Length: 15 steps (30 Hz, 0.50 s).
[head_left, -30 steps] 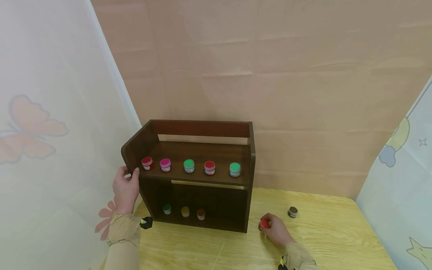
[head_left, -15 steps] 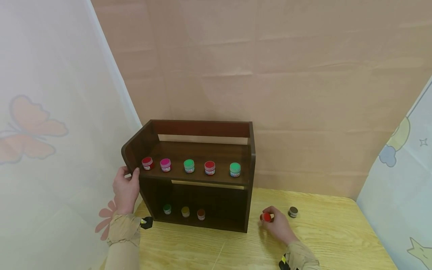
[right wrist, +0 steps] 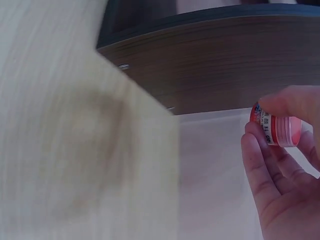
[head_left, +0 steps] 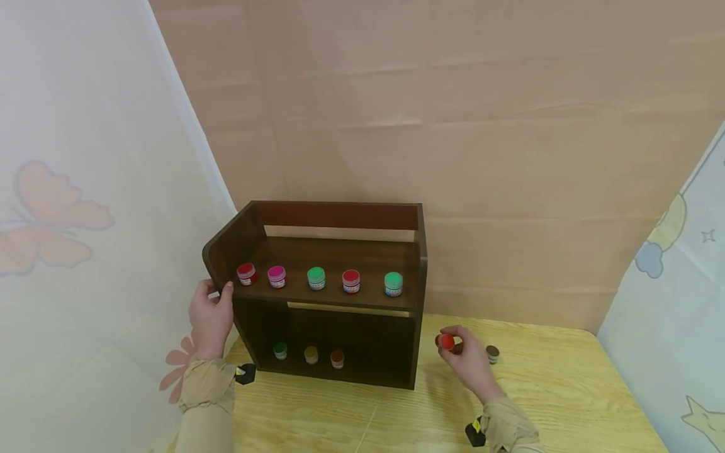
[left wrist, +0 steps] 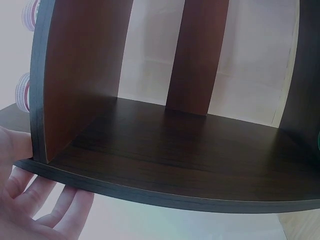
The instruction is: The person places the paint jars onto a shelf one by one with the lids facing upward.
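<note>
My left hand (head_left: pixel 211 314) grips the left side of a dark brown two-tier shelf (head_left: pixel 334 303), thumb at the front edge, fingers behind the panel in the left wrist view (left wrist: pixel 42 200). Between thumb and fingers, my right hand (head_left: pixel 469 362) pinches a small red paint jar (head_left: pixel 447 341), raised over the table to the right of the shelf. The right wrist view shows the jar (right wrist: pixel 275 128) lying sideways in the fingers, its label visible. On the upper tier several jars stand in a row: red (head_left: pixel 246 274), magenta (head_left: pixel 277 277), green (head_left: pixel 316 278), red (head_left: pixel 351 282) and green (head_left: pixel 393 284).
Green (head_left: pixel 280 351), yellow (head_left: pixel 311 355) and brown (head_left: pixel 337 359) jars stand on the lower tier, towards its left. A dark-lidded jar (head_left: pixel 492 354) sits on the wooden table (head_left: pixel 555 377) just beyond my right hand. Cloth curtains (head_left: pixel 102 207) hang on both sides.
My right hand has lifted the red jar off the table and carried it up and slightly away from me. The left hand has kept its grip on the shelf.
</note>
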Motion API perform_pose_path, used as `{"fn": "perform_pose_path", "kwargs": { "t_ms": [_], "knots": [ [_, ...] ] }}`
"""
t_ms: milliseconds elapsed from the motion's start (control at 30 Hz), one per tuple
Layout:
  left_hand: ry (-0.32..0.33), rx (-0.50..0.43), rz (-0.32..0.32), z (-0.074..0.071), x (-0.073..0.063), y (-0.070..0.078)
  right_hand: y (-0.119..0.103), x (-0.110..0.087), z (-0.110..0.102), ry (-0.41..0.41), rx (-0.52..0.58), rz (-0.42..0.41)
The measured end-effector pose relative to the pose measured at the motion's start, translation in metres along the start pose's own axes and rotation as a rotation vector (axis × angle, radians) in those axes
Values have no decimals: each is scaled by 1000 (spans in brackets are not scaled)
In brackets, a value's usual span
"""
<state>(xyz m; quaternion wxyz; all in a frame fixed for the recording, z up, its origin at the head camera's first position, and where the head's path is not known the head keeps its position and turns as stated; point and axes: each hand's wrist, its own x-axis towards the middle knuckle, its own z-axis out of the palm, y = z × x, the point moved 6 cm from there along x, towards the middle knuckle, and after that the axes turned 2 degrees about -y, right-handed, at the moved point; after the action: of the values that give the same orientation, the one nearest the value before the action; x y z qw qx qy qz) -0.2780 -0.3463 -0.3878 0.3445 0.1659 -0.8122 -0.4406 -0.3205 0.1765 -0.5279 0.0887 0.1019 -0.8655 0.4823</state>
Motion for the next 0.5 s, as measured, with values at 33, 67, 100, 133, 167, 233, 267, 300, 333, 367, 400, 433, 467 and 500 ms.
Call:
{"fn": "perform_pose_path", "kwargs": {
  "t_ms": [33, 67, 100, 133, 167, 233, 267, 300, 333, 367, 400, 433, 467, 500],
  "knots": [
    [-2, -1, -2, 0, 0, 0, -4, 1, -2, 10, 3, -12],
    [-3, -1, -4, 0, 1, -1, -8, 1, -4, 23, 5, -28],
    [-2, -1, -3, 0, 1, -1, -12, 2, -6, 35, 8, -44],
    [-2, 0, -3, -1, 1, -1, -16, 3, -9, 47, 6, -57],
    [-2, 1, -5, -1, 1, -2, -19, 3, -11, 60, 6, -69],
    [-3, 2, -7, -1, 1, -2, -27, 4, -15, 84, 11, -85],
    [-4, 3, -7, -1, 1, -2, -30, 5, -17, 94, 14, -85],
    [-3, 3, -6, -1, 1, -2, -33, 5, -19, 102, 20, -80],
    [-4, 4, -5, -1, 1, -1, -35, 5, -20, 110, 25, -71],
    [-3, 4, -4, 0, 1, -1, -39, 6, -22, 117, 35, -65],
    [-2, 3, -1, 0, 1, -1, -42, 6, -24, 124, 43, -59],
    [-1, 3, 2, 0, 1, -1, -45, 6, -25, 131, 51, -54],
    [1, 3, 5, 0, 1, 0, -49, 5, -27, 136, 60, -54],
    [3, 2, 7, 0, 1, 0, -53, 5, -29, 142, 70, -58]
  ]
}}
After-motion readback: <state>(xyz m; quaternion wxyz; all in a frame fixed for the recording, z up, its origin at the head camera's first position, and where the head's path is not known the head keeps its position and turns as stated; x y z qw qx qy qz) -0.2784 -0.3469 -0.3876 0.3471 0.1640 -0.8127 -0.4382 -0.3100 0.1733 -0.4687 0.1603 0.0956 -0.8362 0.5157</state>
